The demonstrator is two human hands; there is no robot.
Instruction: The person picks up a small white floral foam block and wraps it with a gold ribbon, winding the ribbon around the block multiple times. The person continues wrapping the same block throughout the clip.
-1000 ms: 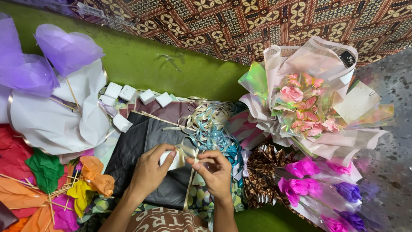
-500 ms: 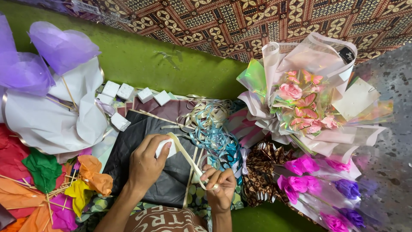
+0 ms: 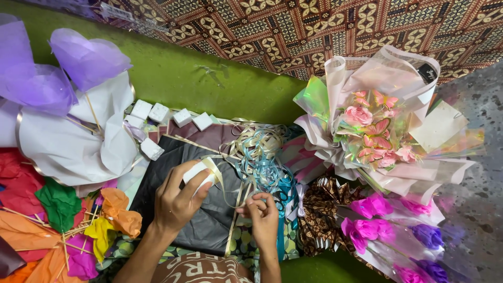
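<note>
Both hands are closed: a small white box [image 3: 198, 173] is gripped in the left hand [image 3: 178, 202], cream ribbon [image 3: 230, 191] pinched in the right hand [image 3: 262, 215]; ribbon is best kept taut beside the box.

A wrapped bouquet of pink paper roses [image 3: 373, 131] is lying beside purple tissue-paper flowers [image 3: 57, 63] and small white boxes [image 3: 157, 112].

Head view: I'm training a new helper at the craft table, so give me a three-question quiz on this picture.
1. True or false: the left hand holds a small white block.
2. What does the right hand pinch? A cream ribbon; B scissors; C a pink rose.
3. Which side of the hands is the pink butterfly bouquet on?

Key: 1 true; 2 A; 3 the right.
</note>
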